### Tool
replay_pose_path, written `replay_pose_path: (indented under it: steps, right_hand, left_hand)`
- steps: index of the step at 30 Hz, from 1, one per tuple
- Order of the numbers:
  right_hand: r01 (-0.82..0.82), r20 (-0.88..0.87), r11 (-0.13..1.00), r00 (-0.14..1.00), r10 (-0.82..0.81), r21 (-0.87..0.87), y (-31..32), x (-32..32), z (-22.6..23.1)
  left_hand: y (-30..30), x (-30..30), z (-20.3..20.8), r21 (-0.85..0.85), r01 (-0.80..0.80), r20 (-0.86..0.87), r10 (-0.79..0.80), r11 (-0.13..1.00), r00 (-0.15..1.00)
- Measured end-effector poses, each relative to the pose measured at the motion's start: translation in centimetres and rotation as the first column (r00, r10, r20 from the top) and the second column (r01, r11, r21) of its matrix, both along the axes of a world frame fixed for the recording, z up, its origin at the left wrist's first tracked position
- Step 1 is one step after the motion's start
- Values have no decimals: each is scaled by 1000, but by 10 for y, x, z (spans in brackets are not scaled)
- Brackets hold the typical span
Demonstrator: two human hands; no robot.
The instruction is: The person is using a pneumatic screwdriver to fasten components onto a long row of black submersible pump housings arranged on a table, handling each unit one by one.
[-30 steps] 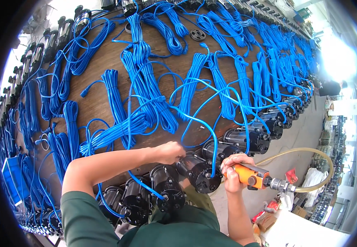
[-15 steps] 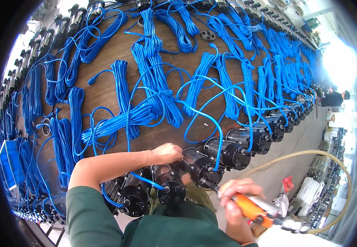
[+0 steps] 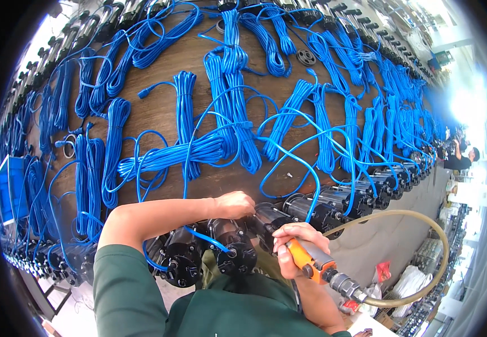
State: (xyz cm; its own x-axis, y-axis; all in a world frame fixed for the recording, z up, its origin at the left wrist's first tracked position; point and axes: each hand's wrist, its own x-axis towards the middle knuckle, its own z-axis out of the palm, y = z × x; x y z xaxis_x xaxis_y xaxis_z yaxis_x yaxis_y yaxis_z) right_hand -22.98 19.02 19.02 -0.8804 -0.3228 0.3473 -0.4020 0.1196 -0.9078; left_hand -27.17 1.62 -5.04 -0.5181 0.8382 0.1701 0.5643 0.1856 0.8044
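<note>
Ideally, the tool [image 3: 303,256] grasped by the right hand [image 3: 302,232] should be aligned squarely. What the left hand [image 3: 235,204] grips cannot be told.

Your orange tool [image 3: 303,257] has a smooth, faintly glossy plastic-looking body; its coupling [image 3: 344,285] is shiny metal, and the hose [image 3: 444,241] looks like smooth plastic. You have glossy black cylinders [image 3: 241,261] before you, blue cables [image 3: 170,158] in smooth, satiny plastic, a matt wooden worktop [image 3: 156,119], and your shirt [image 3: 128,283] is matt cloth.
</note>
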Motion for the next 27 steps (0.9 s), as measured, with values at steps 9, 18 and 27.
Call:
replay_pose_path:
  steps: [9,18,27]
  right_hand:
    - [-90,81,985,991,102,-145,3,-5,-5]
    - [-402,-65,780,903,425,-480,122,9,82]
    - [-450,12,761,857,514,-467,141,8,33]
  left_hand:
    - [-30,-54,147,-486,-153,28,190,861,981]
    - [127,185,252,588,-678,335,896,-441,-292]
    - [283,128,64,-227,-753,717,-630,-617,300]
